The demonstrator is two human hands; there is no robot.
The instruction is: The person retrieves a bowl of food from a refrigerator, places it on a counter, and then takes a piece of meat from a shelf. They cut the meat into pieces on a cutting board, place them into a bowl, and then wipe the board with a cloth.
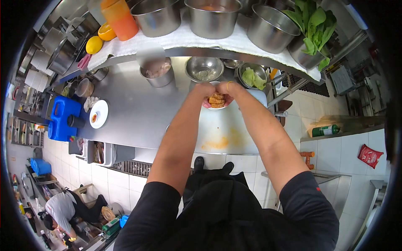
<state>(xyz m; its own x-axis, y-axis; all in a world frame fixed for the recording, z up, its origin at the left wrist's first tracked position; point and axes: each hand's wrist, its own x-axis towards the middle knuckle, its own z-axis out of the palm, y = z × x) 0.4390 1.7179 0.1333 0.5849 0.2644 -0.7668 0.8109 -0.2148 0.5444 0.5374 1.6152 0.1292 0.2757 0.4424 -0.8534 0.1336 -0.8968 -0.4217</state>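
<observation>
Over the far end of a white cutting board (pixel 226 129) my two arms reach together. My left hand (pixel 205 92) curls round the left side of several golden-brown fried pieces (pixel 217 101), and my right hand (pixel 229 91) closes round their right side. Beneath the pieces is a white bowl (pixel 217 108), its rim partly covered by my fingers. Orange-yellow smears mark the board nearer to me. Just beyond my hands stand a steel bowl (pixel 204 67) with pale bits in it and another bowl with green lettuce leaves (pixel 253 78).
A steel pot (pixel 156 76) of pale pink pieces stands left of my hands. On the left are a white plate (pixel 99 113) and a blue jug (pixel 65 115). A shelf (pixel 180 51) with pots crosses above. Another person (pixel 63 209) bends at lower left.
</observation>
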